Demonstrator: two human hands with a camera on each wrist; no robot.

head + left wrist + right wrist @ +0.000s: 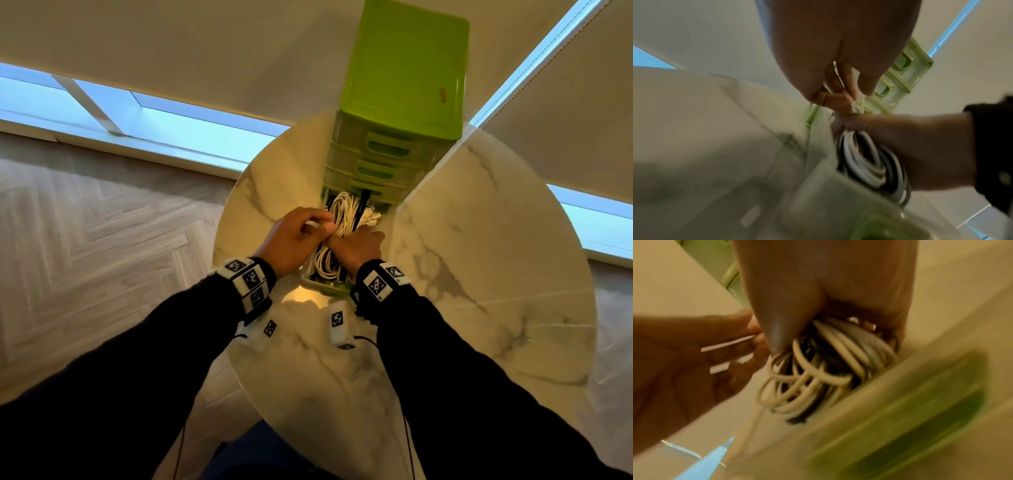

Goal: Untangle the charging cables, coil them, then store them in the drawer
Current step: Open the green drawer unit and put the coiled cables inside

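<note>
The bottom drawer point(327, 289) of the green drawer unit point(404, 85) is pulled out towards me. Over it my right hand point(359, 245) grips a bundle of coiled white and black charging cables point(346, 212); the coils point(818, 369) hang below my palm, partly inside the drawer point(920, 410). My left hand point(317, 226) sits just to the left and pinches a white cable strand point(727, 344) that leads into the bundle. In the left wrist view, its fingertips point(840, 100) close on the white cable beside my right hand point(910, 146). The drawer floor is hidden.
The unit stands at the far side of a round marble table point(479, 274). Two small white tagged blocks point(337, 325) point(265, 330) lie on the table near my wrists. Wooden floor point(102, 222) lies to the left, with windows and blinds behind.
</note>
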